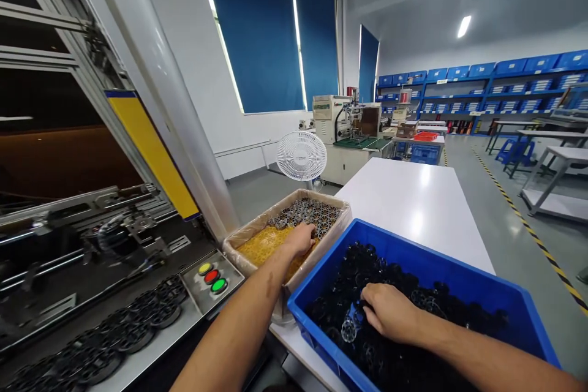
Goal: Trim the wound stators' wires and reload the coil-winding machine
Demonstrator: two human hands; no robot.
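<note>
My left hand (302,239) reaches into a lined carton (264,218), its fingers curled at the edge of the grey ring-shaped parts (316,211) that lie beside yellow material (261,245). What those fingers hold, if anything, is hidden. Inside the blue bin (413,251), my right hand (388,312) is closed over black parts (390,272), fingertips down among them. A clear, shiny part (349,329) lies just left of that hand. Whatever the right fingers grip is too small to name.
On the left, a machine carries a button panel (212,275) and a row of black wheel-like parts (133,324). A white fan (302,156) stands behind the carton. The white table (413,190) extends beyond the bin. Blue shelves (487,86) line the back right.
</note>
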